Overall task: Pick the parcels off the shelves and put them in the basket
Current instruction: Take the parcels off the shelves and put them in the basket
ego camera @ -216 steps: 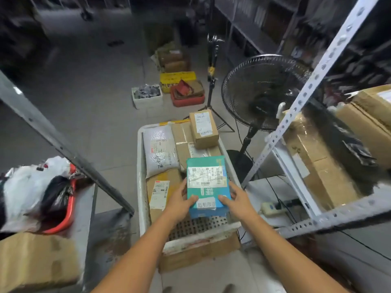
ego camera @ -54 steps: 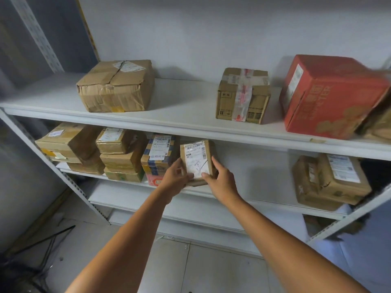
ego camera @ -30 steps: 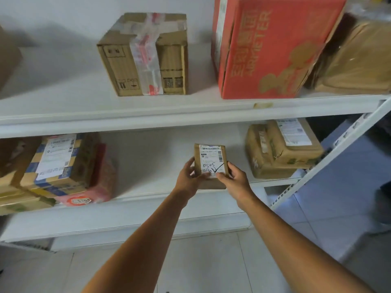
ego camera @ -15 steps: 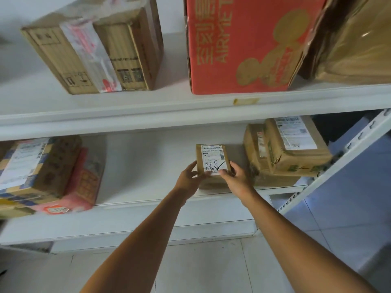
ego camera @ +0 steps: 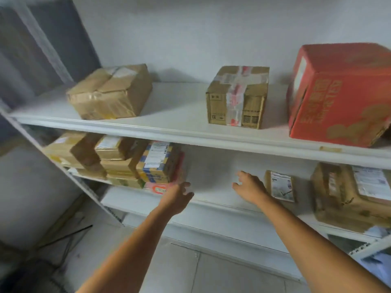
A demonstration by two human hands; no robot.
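— What are the hands doing?

— Both are reaching out in front of the lower shelf (ego camera: 211, 193), and neither is holding anything. The left hand (ego camera: 178, 197) is hanging with its fingers loosely curled, and the right hand (ego camera: 249, 188) is spreading its fingers, relaxed.

— Where are the parcels sitting?

— A small brown parcel (ego camera: 280, 186) with a white label is standing on the lower shelf just beside the right hand, on its right; whether they are touching, I cannot tell. Just beside the left hand, a blue-and-yellow taped box (ego camera: 157, 163) is lying on a pink packet (ego camera: 163, 187), with a stack of brown boxes (ego camera: 114, 157) crowding in further left.

— Is anything getting in the way?

— The upper shelf (ego camera: 179, 115) is overhanging the whole row, carrying a crumpled brown box (ego camera: 110, 93), a taped carton (ego camera: 238, 95) and a large red box (ego camera: 340, 94). On the far right, two bigger brown parcels (ego camera: 347, 193) are sitting near the small one. A slotted white post (ego camera: 101, 204) is slanting down past the left end of the shelves.
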